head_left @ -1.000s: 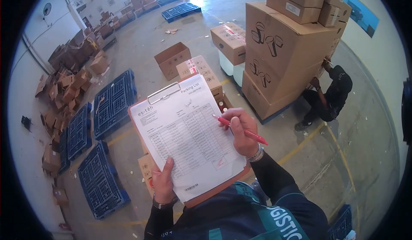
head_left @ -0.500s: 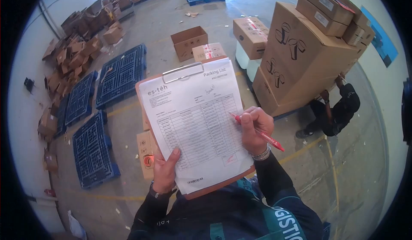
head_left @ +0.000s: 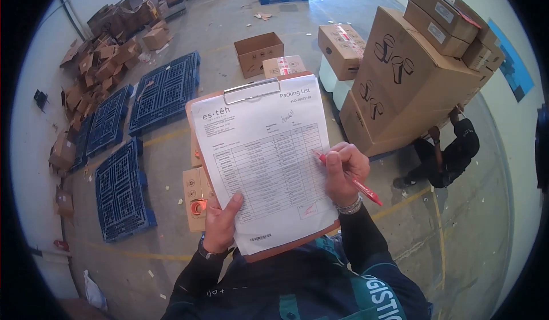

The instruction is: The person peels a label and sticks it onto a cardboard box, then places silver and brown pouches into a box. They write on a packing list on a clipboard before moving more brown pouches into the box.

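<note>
A brown clipboard (head_left: pixel 197 111) is tilted in front of my body, with a metal clip at its top edge. Clipped to it is a printed packing list (head_left: pixel 269 200) with a table, a handwritten note and a red mark in a lower box. My left hand (head_left: pixel 222 223) grips the lower left edge, thumb over the paper and fingers hidden behind. In my right hand (head_left: pixel 346 174) is a red pen (head_left: pixel 366 192), its tip at the table's right-hand columns. I cannot make out whether the tip touches the paper.
Blue pallets (head_left: pixel 123 191) lie on the floor at left, near a heap of cardboard boxes (head_left: pixel 106 62). An open carton (head_left: pixel 258 54) stands ahead. At right, a person in dark clothes (head_left: pixel 457 154) crouches beside tall stacked cartons (head_left: pixel 394 80).
The room and the clipboard have shifted slightly in the view. Both hands keep their hold, and the pen stays over the right-hand columns of the list.
</note>
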The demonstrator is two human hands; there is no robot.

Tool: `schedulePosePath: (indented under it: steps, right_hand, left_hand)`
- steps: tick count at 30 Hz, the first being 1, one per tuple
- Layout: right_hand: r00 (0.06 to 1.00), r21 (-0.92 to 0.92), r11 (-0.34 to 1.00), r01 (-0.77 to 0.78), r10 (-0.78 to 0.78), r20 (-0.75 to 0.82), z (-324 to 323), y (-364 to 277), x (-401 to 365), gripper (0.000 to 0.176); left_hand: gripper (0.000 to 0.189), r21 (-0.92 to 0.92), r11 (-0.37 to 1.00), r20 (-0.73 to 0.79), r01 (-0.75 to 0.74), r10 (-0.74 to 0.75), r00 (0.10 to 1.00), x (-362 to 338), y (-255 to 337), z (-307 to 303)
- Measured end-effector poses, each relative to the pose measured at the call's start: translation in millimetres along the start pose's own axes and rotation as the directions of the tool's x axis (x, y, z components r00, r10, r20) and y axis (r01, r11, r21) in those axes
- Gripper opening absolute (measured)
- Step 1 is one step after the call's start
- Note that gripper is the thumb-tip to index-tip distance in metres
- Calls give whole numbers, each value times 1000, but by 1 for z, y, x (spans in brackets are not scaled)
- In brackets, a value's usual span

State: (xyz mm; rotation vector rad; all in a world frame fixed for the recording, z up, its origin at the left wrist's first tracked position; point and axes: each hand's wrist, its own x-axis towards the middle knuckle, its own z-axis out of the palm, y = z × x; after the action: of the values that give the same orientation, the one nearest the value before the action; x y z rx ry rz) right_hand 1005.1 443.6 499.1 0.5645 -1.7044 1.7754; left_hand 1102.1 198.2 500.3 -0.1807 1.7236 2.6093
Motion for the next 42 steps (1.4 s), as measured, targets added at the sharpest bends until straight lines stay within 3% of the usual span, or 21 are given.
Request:
schedulePosePath:
  steps: [4,7,10,13,18,29,35,42]
  right_hand:
    - [999,9,1000,-28,28,-28,1,1,-1,31]
    - [998,1,1000,-10,10,-55,5,1,-1,30]
    - [999,-125,992,4,2,43,-13,-8,-2,30]
    - [1000,-150,989,-5,9,27,-21,-22,-2,29]
    - [999,-106,994,11,-16,-45,-17,-34,-1,35]
    - [999,-115,993,31,-34,-23,-19,-45,-3,35]
    - [999,-100,995,27,-30,-26,-18,-46,-1,32]
    - [999,-99,994,-42,43,7,-20,-57,3,34]
  left_hand:
    - [41,-3,1000,-7,-10,10,1000,-1,-3,-2]
    - [43,60,992,-31,-109,111,993,-4,6,11]
    - [47,164,986,-69,-41,52,996,-18,1,6]
    - [50,111,986,-126,-128,142,982,-30,-7,11]
    - [47,97,991,-119,-87,99,988,-40,10,25]
    - [51,37,998,-60,-51,53,997,-47,16,24]
    - [53,89,993,-148,-78,91,985,-49,13,34]
    - [58,140,990,-163,3,20,986,-55,24,42]
